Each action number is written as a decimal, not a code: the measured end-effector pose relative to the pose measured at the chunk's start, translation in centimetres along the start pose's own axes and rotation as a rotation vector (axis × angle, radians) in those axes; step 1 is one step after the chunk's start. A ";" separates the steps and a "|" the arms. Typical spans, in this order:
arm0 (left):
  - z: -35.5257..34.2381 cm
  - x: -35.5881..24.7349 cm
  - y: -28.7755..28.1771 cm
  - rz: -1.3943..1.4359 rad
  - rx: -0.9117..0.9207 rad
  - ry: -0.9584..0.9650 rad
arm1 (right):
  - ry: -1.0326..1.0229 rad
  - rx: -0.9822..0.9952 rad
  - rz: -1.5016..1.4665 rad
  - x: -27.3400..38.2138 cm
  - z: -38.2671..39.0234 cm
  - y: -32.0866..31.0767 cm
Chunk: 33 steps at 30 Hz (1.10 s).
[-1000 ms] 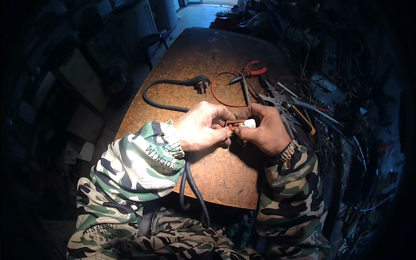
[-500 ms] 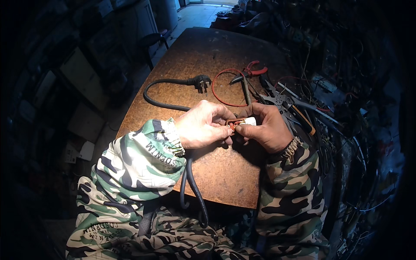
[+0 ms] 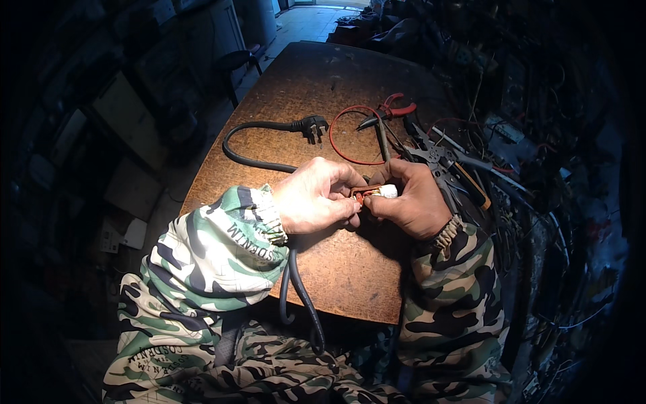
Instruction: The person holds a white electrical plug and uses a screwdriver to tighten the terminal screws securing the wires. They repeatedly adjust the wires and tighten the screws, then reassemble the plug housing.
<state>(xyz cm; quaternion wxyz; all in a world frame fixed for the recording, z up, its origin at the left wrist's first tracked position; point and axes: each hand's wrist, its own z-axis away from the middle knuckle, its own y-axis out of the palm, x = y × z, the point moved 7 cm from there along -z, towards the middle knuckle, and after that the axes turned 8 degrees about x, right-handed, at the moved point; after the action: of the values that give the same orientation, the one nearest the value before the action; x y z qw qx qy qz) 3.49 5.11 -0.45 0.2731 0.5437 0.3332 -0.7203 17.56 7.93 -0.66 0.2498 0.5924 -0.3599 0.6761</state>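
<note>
Between both hands, just above the wooden table [image 3: 323, 269], is a small reddish-brown and white electrical part [image 3: 387, 191] with an open side and bits of metal inside; its exact kind is too small to make out. My left hand [image 3: 316, 196] pinches its left end between thumb and fingers. At the white end, my right hand [image 3: 417, 200] presses with the thumb while its fingers curl behind. A black power cord [image 3: 232, 149] with a plug [image 3: 312, 126] loops on the table beyond my left hand. Another stretch of black cable hangs over the near edge.
Red-handled pliers [image 3: 397, 108] and a looped red wire [image 3: 334, 135] lie beyond my hands. To the right are a grey wire stripper [image 3: 437, 156], an orange-and-black handled tool [image 3: 472, 186] and tangled cables. A dark stool [image 3: 232, 62] stands past the table's left edge.
My right thumb and the part have shifted very slightly. Both hands keep their grip, and the cord and tools lie as before.
</note>
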 end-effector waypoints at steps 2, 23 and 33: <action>0.1 -0.1 -0.1 -0.043 0.004 0.022 | -0.052 -0.027 0.061 0.0 -0.1 0.2; 0.5 0.0 -0.5 0.304 0.098 -0.050 | 0.070 0.161 -0.259 0.4 0.8 -0.7; 0.4 0.1 -0.3 0.312 0.131 -0.061 | -0.001 0.076 -0.104 0.7 0.8 -1.1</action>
<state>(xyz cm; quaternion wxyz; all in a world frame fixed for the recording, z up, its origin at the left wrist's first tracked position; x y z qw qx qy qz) 2.99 5.04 -0.38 0.3557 0.5834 0.1888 -0.7053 18.78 7.92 0.29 0.2619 0.6198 -0.3028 0.6750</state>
